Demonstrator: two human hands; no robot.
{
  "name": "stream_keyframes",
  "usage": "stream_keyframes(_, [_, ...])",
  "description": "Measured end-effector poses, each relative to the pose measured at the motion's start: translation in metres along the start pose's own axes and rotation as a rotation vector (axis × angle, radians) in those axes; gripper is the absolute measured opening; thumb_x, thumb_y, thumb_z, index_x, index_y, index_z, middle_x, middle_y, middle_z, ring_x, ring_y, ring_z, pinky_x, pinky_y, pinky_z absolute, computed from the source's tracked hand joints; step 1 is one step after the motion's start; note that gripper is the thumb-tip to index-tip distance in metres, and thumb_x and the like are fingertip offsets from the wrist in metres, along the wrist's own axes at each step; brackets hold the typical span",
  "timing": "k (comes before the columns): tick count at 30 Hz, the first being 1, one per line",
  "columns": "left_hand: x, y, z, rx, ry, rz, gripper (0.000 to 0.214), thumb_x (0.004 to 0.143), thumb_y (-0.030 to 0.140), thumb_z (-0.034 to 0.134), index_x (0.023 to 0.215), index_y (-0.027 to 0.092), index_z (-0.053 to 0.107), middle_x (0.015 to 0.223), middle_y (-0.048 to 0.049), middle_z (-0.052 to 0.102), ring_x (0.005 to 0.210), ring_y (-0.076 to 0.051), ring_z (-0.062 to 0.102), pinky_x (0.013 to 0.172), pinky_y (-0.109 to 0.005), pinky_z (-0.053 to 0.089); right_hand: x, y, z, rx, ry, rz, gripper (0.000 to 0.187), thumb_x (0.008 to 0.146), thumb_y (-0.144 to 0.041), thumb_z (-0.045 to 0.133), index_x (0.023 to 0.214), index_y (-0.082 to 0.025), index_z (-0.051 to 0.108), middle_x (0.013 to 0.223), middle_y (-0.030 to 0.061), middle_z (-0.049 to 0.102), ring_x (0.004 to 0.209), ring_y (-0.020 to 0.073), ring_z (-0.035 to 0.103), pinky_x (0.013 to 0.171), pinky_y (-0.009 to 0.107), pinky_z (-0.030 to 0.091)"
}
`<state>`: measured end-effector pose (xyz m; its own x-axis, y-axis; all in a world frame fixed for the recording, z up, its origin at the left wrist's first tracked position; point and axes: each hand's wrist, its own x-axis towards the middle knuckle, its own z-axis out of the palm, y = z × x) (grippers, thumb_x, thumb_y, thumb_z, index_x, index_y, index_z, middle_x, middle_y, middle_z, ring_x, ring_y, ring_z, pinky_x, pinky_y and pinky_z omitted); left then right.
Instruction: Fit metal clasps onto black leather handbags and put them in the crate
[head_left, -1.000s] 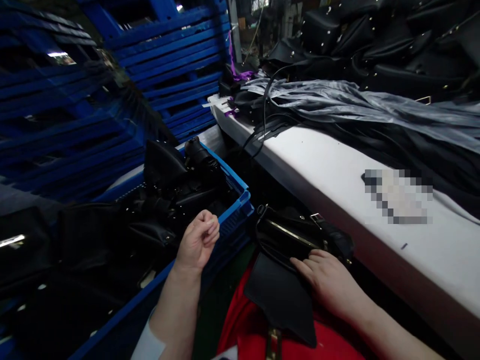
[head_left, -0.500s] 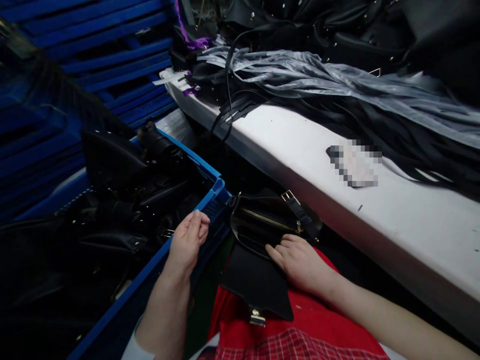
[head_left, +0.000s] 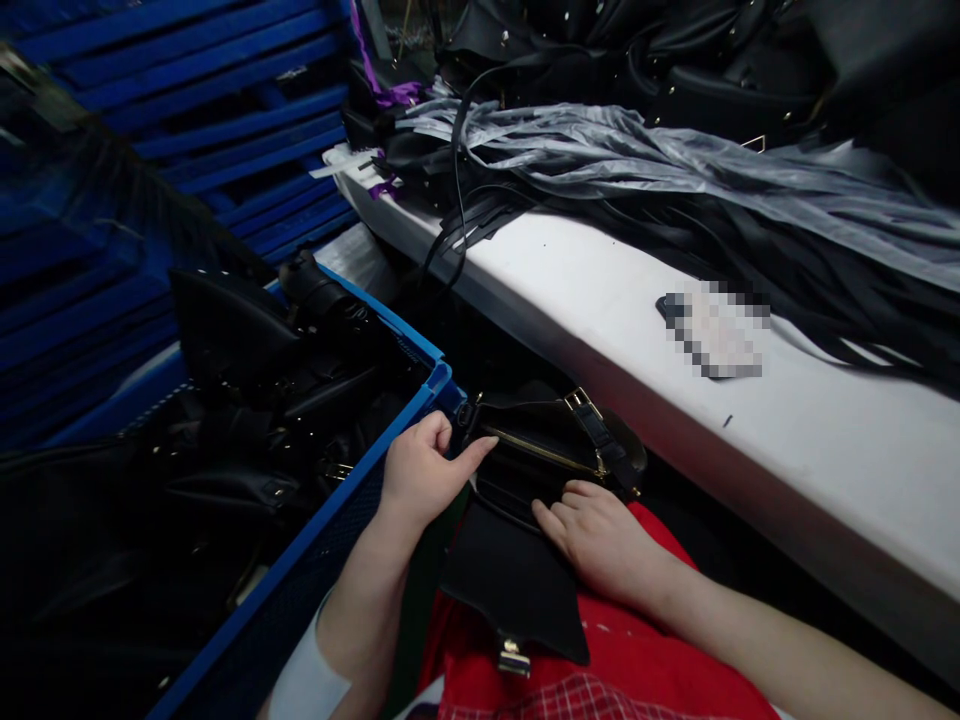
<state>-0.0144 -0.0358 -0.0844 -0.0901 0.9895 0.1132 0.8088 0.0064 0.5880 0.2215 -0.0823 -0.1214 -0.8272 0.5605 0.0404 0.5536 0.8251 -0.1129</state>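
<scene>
Clamping one black bag (head_left: pixel 517 550) with the right hand (head_left: pixel 600 527), left hand (head_left: pixel 422 468) beside, thumb and fingers apart.

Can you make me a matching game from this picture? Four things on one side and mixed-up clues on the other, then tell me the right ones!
Things:
1. Crate
2. Bag flap
3. Table
4. Left hand

Clues:
A. White on top, with black straps lying on it
B. Thumb stretched out by the zip
C. Blue, with black leathery things piled inside
D. Black, hanging down over red cloth, with a metal clasp

Right pairs: 1-C, 2-D, 3-A, 4-B.
</scene>
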Motion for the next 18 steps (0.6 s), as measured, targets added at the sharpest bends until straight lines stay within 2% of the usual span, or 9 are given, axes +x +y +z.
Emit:
stream_keyframes(2, [0.005, 0.004, 0.002, 0.108, -0.076, -0.028, 0.05, 0.077, 0.053, 0.066, 0.061, 0.021, 0.033, 0.053, 0.0061, 0.038, 0.05, -0.011, 0.036, 0.052, -0.026, 0.025, 0.001, -0.001, -0.001, 0.0, 0.0, 0.004, 0.025, 0.091, -0.007, 0.051, 0.114, -0.008, 0.06, 0.073, 0.0052, 0.067, 0.066, 0.018, 0.061, 0.081, 0.034, 0.041])
stream_keyframes(4, [0.006, 0.004, 0.003, 0.171, -0.216, -0.013, 0.037, 0.085, 0.044, 0.058, 0.063, 0.02, 0.04, 0.055, 0.0043, 0.045, 0.051, -0.013, 0.041, 0.052, -0.027, 0.026, 0.001, -0.001, -0.003, -0.001, -0.004, 0.005, 0.024, 0.09, -0.006, 0.052, 0.113, -0.009, 0.06, 0.074, 0.0056, 0.068, 0.068, 0.0184, 0.061, 0.081, 0.034, 0.041])
stream_keyframes(6, [-0.001, 0.003, 0.003, 0.22, -0.381, 0.089, 0.023, 0.086, 0.028, 0.053, 0.066, 0.02, 0.047, 0.061, 0.0024, 0.052, 0.056, -0.014, 0.048, 0.054, -0.027, 0.028, 0.0, -0.001, -0.004, 0.006, -0.02, 0.019, 0.022, 0.089, -0.006, 0.053, 0.109, -0.011, 0.062, 0.077, 0.0056, 0.068, 0.07, 0.0193, 0.062, 0.079, 0.035, 0.042])
stream_keyframes(8, [-0.015, 0.001, 0.003, 0.272, -0.542, 0.241, 0.013, 0.08, 0.017, 0.054, 0.068, 0.02, 0.05, 0.068, 0.0009, 0.058, 0.063, -0.016, 0.054, 0.057, -0.027, 0.031, -0.002, -0.001, -0.004, 0.026, -0.052, 0.063, 0.018, 0.087, -0.007, 0.056, 0.102, -0.014, 0.063, 0.078, 0.0046, 0.068, 0.071, 0.0205, 0.062, 0.076, 0.035, 0.043])
stream_keyframes(10, [-0.035, -0.001, 0.005, 0.3, -0.695, 0.372, 0.011, 0.075, 0.013, 0.056, 0.069, 0.02, 0.052, 0.072, -0.0003, 0.062, 0.069, -0.017, 0.058, 0.06, -0.028, 0.034, -0.006, -0.001, -0.003, 0.046, -0.083, 0.116, 0.016, 0.084, -0.006, 0.058, 0.095, -0.016, 0.063, 0.079, 0.0039, 0.067, 0.072, 0.0214, 0.062, 0.074, 0.036, 0.044])
stream_keyframes(12, [-0.056, -0.001, 0.009, 0.308, -0.817, 0.446, 0.007, 0.076, 0.015, 0.057, 0.072, 0.02, 0.055, 0.075, -0.0014, 0.064, 0.071, -0.019, 0.06, 0.062, -0.029, 0.038, -0.011, -0.002, 0.0, 0.062, -0.098, 0.149, 0.015, 0.082, -0.005, 0.059, 0.09, -0.017, 0.064, 0.08, 0.0037, 0.067, 0.072, 0.0218, 0.062, 0.073, 0.036, 0.045])
stream_keyframes(15, [-0.077, -0.001, 0.017, 0.321, -0.902, 0.459, 0.006, 0.083, 0.021, 0.055, 0.078, 0.02, 0.058, 0.077, -0.0031, 0.066, 0.072, -0.021, 0.061, 0.064, -0.031, 0.042, -0.016, -0.001, 0.003, 0.089, -0.104, 0.153, 0.013, 0.081, -0.006, 0.061, 0.086, -0.018, 0.064, 0.081, 0.0041, 0.068, 0.074, 0.0227, 0.063, 0.074, 0.036, 0.046])
stream_keyframes(18, [-0.083, 0.0, 0.023, 0.324, -0.905, 0.414, 0.006, 0.082, 0.024, 0.056, 0.079, 0.02, 0.058, 0.079, -0.0039, 0.066, 0.073, -0.022, 0.061, 0.065, -0.032, 0.043, -0.016, 0.0, 0.003, 0.086, -0.093, 0.129, 0.015, 0.081, -0.004, 0.061, 0.086, -0.017, 0.065, 0.083, 0.0053, 0.069, 0.077, 0.0227, 0.064, 0.075, 0.035, 0.048])
